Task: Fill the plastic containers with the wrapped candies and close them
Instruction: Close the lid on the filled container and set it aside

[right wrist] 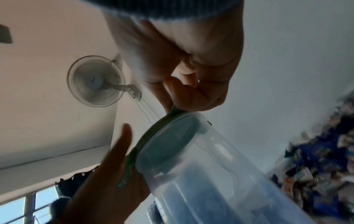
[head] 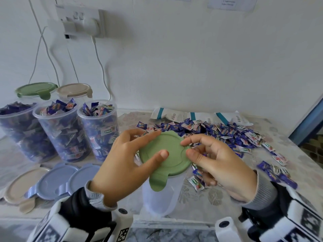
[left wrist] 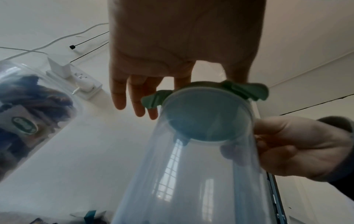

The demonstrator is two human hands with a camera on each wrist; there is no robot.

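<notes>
Both hands (head: pixel 122 165) (head: pixel 218 165) on green lid (head: pixel 167 152), right grip pinching its rim, left fingers flat; wrapper writing unreadable.

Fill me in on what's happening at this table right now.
A person has both hands on the green lid of an empty clear container: the left hand rests its fingers on top, and the right hand pinches the lid's edge. Three filled containers stand open at the left, spare lids lie before them, and loose candies cover the table.
</notes>
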